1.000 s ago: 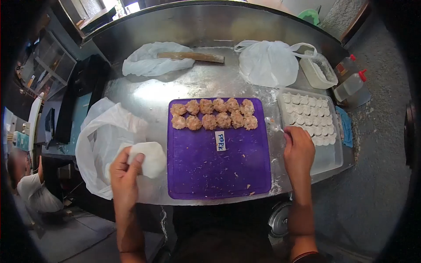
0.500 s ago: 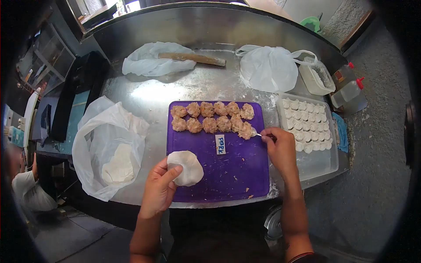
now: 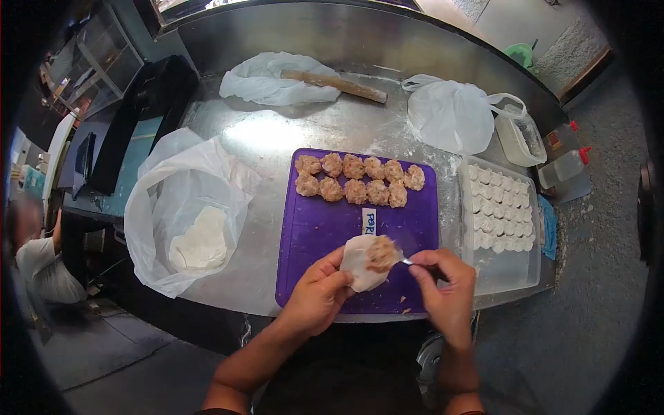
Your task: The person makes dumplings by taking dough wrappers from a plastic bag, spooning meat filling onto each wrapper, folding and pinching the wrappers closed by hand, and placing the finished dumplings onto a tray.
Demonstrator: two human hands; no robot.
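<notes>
My left hand [image 3: 315,293] holds a round white dough wrapper [image 3: 357,264] by its edge, over the front of the purple tray [image 3: 318,242]. Between the fingers of my right hand [image 3: 443,282] is the handle of a spoon [image 3: 405,261]; its head is hidden by a clump of meat filling [image 3: 381,254] that lies against the wrapper. Two rows of meat balls [image 3: 355,191] sit along the back of the tray. A paper label [image 3: 370,220] reading "PORK" is partly covered by the wrapper and filling.
An open plastic bag [image 3: 153,235] with white dough pieces [image 3: 200,242] stands at left. Behind are a wooden rolling pin [image 3: 346,86] on a bag and a tied bag [image 3: 449,114]. At right are a container of dumplings [image 3: 499,273] and bottles [image 3: 561,168]. A person [image 3: 48,270] is at far left.
My left hand has brought the wrapper right, over the tray. My right hand has lifted the front row's rightmost meat ball with the spoon and moved it to the wrapper. The view has shifted.
</notes>
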